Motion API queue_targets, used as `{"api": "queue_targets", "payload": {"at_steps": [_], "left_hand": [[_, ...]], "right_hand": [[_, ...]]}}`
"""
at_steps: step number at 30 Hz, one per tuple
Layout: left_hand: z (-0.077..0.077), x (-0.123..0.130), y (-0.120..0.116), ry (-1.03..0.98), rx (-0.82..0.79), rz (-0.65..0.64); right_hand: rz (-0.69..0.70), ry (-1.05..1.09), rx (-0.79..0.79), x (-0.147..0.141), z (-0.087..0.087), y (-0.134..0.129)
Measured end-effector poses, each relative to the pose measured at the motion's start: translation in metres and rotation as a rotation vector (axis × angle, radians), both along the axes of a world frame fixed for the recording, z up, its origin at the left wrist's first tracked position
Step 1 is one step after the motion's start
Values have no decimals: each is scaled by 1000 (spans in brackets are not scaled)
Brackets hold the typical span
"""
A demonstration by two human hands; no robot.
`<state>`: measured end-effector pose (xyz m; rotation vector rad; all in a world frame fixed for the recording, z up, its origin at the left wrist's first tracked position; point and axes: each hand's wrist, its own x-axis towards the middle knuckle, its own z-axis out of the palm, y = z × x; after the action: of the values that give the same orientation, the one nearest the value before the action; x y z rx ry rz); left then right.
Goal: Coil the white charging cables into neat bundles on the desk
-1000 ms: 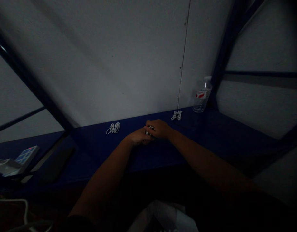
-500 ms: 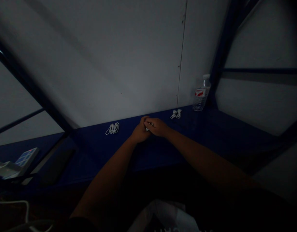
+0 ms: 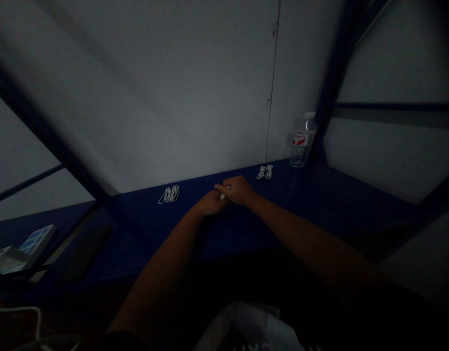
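Note:
My left hand (image 3: 212, 202) and my right hand (image 3: 239, 190) meet over the blue shelf, both closed around a small bundle of white cable (image 3: 224, 193). Only a little of the cable shows between the fingers; the rest is covered. The right thumb lies across the top toward the left hand. Left of my hands, coiled white cables (image 3: 169, 194) rest side by side on the shelf. To the right, nearer the wall, lie two smaller tied white cable bundles (image 3: 265, 172).
A clear plastic bottle (image 3: 302, 141) with a red and white label stands at the back right. A dark flat object (image 3: 84, 253) and a white-and-blue box (image 3: 36, 241) lie at the left. The grey wall (image 3: 195, 97) rises directly behind the blue shelf (image 3: 137, 224).
My left fingers have drawn down from behind the right hand, and the right hand has curled more tightly around the cable. The coiled cables and bottle stay in place.

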<state>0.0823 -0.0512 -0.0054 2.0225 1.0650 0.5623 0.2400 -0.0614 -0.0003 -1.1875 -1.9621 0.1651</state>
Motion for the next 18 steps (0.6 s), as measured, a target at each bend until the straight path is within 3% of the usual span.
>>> {"api": "queue_targets", "payload": {"at_steps": [3,6,10,13,16,18], "left_hand": [[0,3,3,101,253,14],[1,5,3,74,379,65],[1,3,2,-19,338,-20],[0,-1,3,-62,296,-88],[-1,-6,4,-40,296,-128],[-2,-9,7,8,296,-131]], "right_hand": [[-93,80,-52,3,-2,8],[-178,136,-81,6,-1,12],[-187,111,-85,10,0,12],[-75,85,-124,17,0,13],[79,-19,-214,38,0,18],[30,-130,-261,61,-1,25]]}}
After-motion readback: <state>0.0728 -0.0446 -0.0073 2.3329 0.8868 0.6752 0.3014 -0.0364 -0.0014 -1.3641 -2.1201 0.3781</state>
